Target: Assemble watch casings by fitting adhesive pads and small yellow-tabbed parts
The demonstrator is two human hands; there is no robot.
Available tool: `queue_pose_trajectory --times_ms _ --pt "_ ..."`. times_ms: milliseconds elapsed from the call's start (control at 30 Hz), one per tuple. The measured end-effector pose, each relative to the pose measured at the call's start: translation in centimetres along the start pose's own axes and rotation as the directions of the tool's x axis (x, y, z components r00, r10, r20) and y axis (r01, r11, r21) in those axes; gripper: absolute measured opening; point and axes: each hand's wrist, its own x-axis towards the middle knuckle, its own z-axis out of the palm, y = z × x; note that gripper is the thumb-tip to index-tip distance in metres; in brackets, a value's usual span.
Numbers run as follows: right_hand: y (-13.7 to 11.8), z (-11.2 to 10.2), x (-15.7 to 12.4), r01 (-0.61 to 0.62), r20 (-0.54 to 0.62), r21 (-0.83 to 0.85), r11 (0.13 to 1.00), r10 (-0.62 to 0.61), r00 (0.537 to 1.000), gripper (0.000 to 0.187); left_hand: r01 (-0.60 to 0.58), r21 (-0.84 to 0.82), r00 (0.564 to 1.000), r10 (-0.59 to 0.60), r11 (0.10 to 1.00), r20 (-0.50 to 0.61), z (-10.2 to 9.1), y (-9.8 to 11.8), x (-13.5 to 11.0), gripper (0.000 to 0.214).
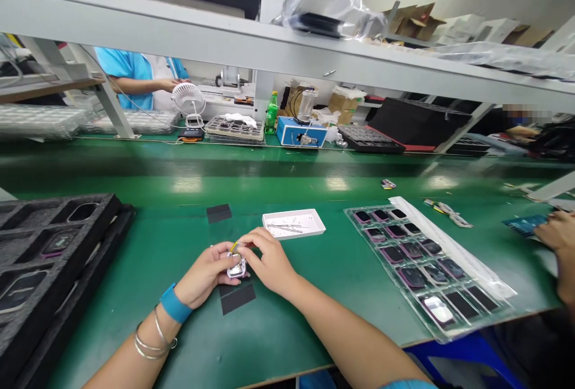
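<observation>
My left hand [207, 274] and my right hand [268, 260] meet over the green bench top, both closed around a small silver, watch-like case [236, 268]. The left hand cups it from the left. The right hand's fingers pinch at its top edge, where a bit of yellow [233, 246] shows. A blue band and metal bangles sit on my left wrist. Under the hands lies a dark rectangular pad [237, 298].
A small white tray [294, 223] with tiny parts lies just beyond my hands. A clear blister tray [429, 263] of dark cases lies at right, black foam trays [49, 251] at left. Another person's hand [557, 234] is at far right; a person in blue stands behind the bench.
</observation>
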Motion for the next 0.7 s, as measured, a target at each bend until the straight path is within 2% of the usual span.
queue_pose_trajectory --times_ms 67,167,233,300,367,500,700 --pt "0.4 0.5 0.1 -0.037 -0.027 0.028 0.999 0.037 0.999 0.008 0.016 0.007 0.998 -0.016 1.0 -0.053 -0.2 0.0 0.1 0.024" --pt "0.8 1.1 0.0 -0.158 -0.057 0.105 0.982 0.164 0.985 0.018 0.02 -0.005 0.99 -0.021 1.0 -0.14 -1.0 0.5 0.2 0.022" --pt "0.8 1.4 -0.3 -0.193 0.037 0.065 0.979 0.191 0.981 0.012 0.003 -0.027 0.978 -0.009 1.0 -0.207 -1.9 1.1 0.0 0.02" --pt "0.5 1.7 -0.7 -0.156 0.191 -0.055 0.986 0.164 0.968 0.006 0.009 -0.054 0.973 -0.021 0.999 -0.228 -2.7 1.7 -0.4 0.018" --pt "0.2 2.0 -1.0 -0.097 0.289 -0.166 0.981 0.143 0.947 0.006 0.047 -0.07 0.985 -0.058 0.996 -0.163 -3.3 2.2 -0.8 0.019" --pt "-0.1 2.6 -1.3 -0.069 0.333 -0.239 0.969 0.149 0.931 0.005 0.122 -0.034 0.992 -0.122 0.992 0.023 -3.7 2.5 -1.3 0.022" --pt "0.1 3.3 -1.2 -0.153 0.288 -0.237 0.959 0.22 0.932 0.006 0.143 0.009 0.987 -0.143 0.99 0.074 -3.7 2.1 -1.2 0.022"
